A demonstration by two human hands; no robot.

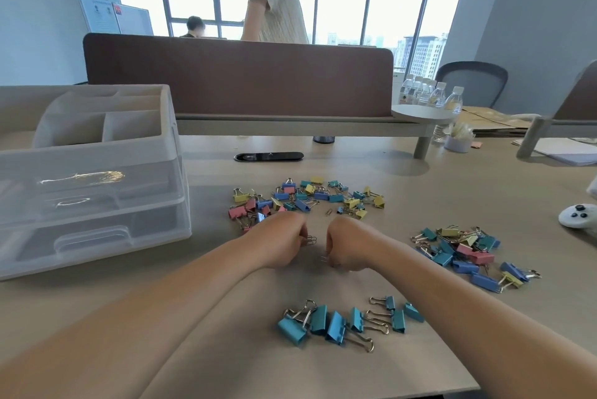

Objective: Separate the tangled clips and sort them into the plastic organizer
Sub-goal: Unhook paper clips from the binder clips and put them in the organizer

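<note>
Two fists meet mid-table: your left hand and right hand each pinch the tangled clips by their wire loops, probably to unhook them. Teal clips lie grouped nearer you, seemingly pre-sorted by colour. Mixed piles wait beyond and rightward. The plastic organizer stands at your left; filling it looks not yet begun.

This is an office. A wide tan wooden desk has a long brown cloth screen across it. Little coloured metal binder clips lie on the desk. A grey mesh chair sits near big glass windows that show tall city buildings.
</note>
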